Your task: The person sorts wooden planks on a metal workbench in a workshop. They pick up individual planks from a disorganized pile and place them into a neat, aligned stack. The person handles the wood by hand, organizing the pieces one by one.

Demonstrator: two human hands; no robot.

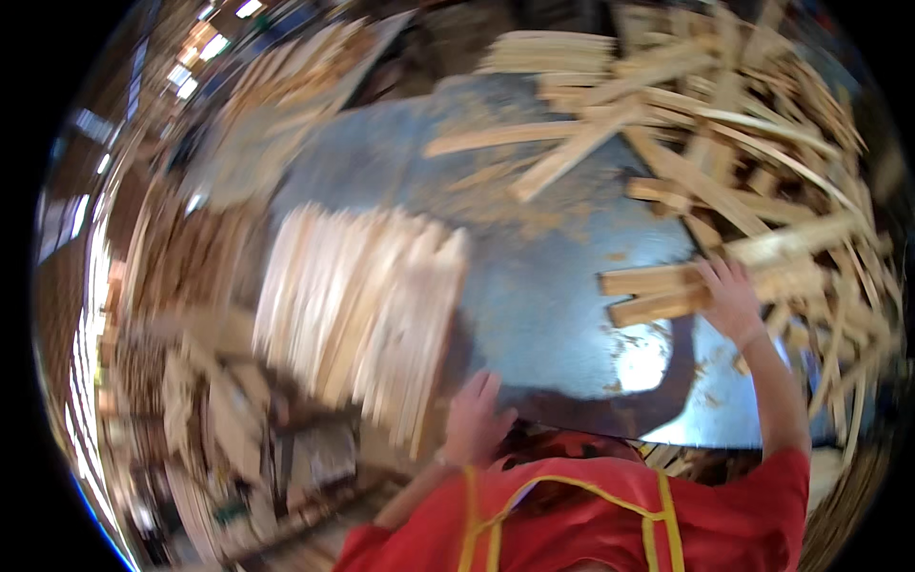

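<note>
My right hand (729,297) is closed over two short wooden slats (658,281) that lie side by side at the right of a blue-grey metal table (534,315). Their ends point left, over the tabletop. Blurred by motion, my left hand (477,418) is at the table's near edge, and its fingers are too smeared to read. Just left of it lies a wide bundle of pale slats (367,305), lined up side by side. Several loose slats (577,148) rest crosswise farther back, among wood dust.
A tangled heap of offcuts and strips (753,143) crowds the right side and spills past the table's edge. At the far side sits a neat stack of boards (548,52). More stacked wood (191,253) and loose offcuts (224,410) stand left of the table.
</note>
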